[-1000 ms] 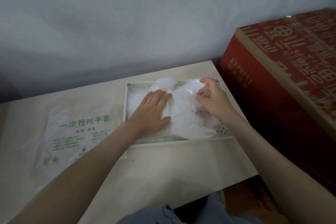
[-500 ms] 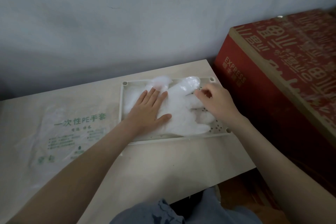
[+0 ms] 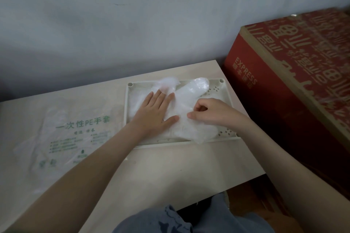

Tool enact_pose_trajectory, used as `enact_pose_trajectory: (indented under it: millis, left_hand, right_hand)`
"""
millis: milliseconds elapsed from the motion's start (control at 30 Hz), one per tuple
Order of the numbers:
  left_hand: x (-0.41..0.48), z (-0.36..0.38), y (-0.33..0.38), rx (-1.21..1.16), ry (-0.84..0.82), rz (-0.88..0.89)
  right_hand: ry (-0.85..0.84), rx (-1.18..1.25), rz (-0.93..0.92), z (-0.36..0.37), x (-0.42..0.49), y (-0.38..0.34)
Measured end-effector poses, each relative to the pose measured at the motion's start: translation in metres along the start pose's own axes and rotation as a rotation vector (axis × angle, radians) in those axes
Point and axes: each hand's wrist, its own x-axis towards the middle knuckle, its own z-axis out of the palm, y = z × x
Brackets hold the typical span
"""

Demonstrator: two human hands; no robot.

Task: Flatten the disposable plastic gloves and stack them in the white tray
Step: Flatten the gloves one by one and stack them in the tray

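A pale table (image 3: 170, 172) against a grey wall (image 3: 132, 24), dimly lit.

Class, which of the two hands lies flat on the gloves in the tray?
The left hand: its fingers are straight, pressing the gloves. The right hand has curled fingers, pinching them.

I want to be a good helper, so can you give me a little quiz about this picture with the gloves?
1. True or false: the left hand lies flat on the gloves in the tray.
2. What stands to the right of the tray? A) a red box B) a printed bag C) a blue cup
3. Fill in: the fingers of the right hand are ____, not straight.

Key: 1 true; 2 A; 3 curled.
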Motion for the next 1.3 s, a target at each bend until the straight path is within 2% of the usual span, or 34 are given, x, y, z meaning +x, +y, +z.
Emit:
enact_pose_trajectory:
  millis: [200,433,567,733,933,1100,1300]
  left_hand:
    - [-0.001,0.000,0.000,-0.025,0.005,-0.004]
    - [0.001,0.000,-0.001,-0.068,0.017,-0.021]
    - [0.001,-0.001,-0.002,-0.112,0.028,-0.033]
    - [0.000,-0.002,0.000,-0.119,0.022,-0.038]
    - [0.000,-0.002,0.000,-0.099,0.021,-0.041]
    - [0.000,-0.002,0.000,-0.086,0.015,-0.039]
    - [0.000,-0.002,-0.001,-0.074,0.003,-0.031]
  right_hand:
    - [-0.029,-0.009,-0.087,-0.006,-0.001,-0.002]
    - [0.022,0.052,-0.098,-0.011,0.001,0.001]
    - [0.000,0.212,-0.097,-0.009,0.001,0.002]
    - [-0.215,0.474,-0.123,-0.016,-0.004,0.000]
    - [-0.185,0.733,-0.153,-0.016,-0.001,0.000]
    - [-0.073,0.693,-0.174,-0.022,-0.001,0.009]
    - [0.027,0.396,-0.212,-0.028,-0.006,0.026]
